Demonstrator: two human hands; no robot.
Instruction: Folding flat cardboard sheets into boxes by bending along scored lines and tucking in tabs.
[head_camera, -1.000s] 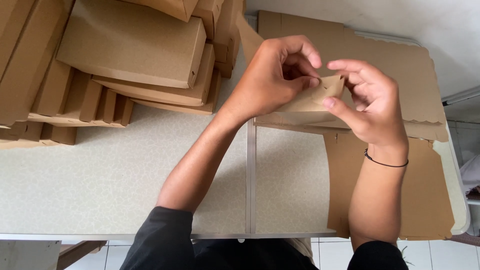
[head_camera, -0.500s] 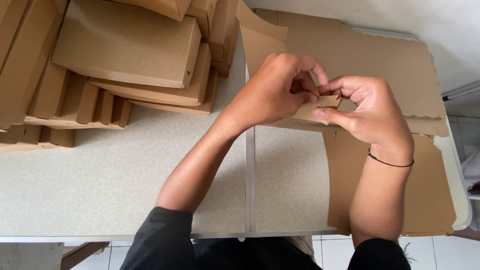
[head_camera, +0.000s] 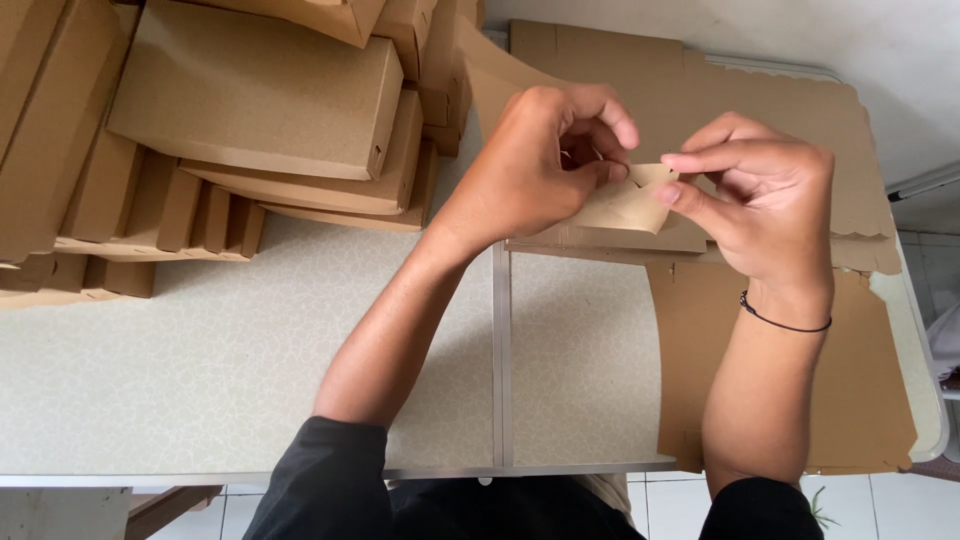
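Observation:
Both hands meet above the table's right half on one brown cardboard blank (head_camera: 628, 208). My left hand (head_camera: 545, 165) curls over the blank's left part and pinches a flap. My right hand (head_camera: 765, 195) pinches the other flap from the right, fingertips almost touching those of the left hand. The blank's far wall (head_camera: 490, 80) curves up behind the left hand. A thin black band circles my right wrist.
Folded brown cardboard boxes (head_camera: 260, 95) are stacked in a pile at the back left. Flat cardboard blanks (head_camera: 780, 100) lie in a stack on the right, under my hands. The pale speckled table (head_camera: 200, 350) has a metal seam (head_camera: 502, 360) down its middle.
Both hands shifted slightly on the blank. The fingertips now pinch the flaps together, and the flap that stood spread between the hands a second ago is folded smaller.

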